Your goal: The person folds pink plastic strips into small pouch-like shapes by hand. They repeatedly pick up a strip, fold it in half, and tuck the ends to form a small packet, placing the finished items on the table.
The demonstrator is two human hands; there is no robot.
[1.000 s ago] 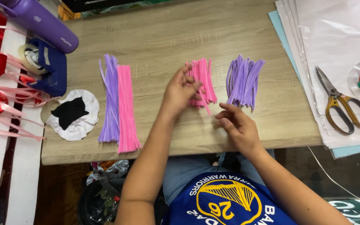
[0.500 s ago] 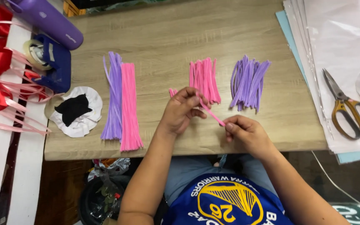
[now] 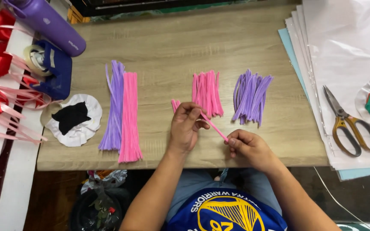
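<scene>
Head view: the left hand curls around a few short pink pipe cleaners, and the right hand pinches the near end of one pink strand stretched between them. Just beyond the left hand lie a cut pink pile and a cut purple pile; the long pink and purple bundles further left of it lie uncut on the tabletop.

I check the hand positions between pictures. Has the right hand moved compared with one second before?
Yes. The right hand has come back toward the near table edge, away from the short purple bundle, and now pinches one end of a pink pipe cleaner.
</scene>
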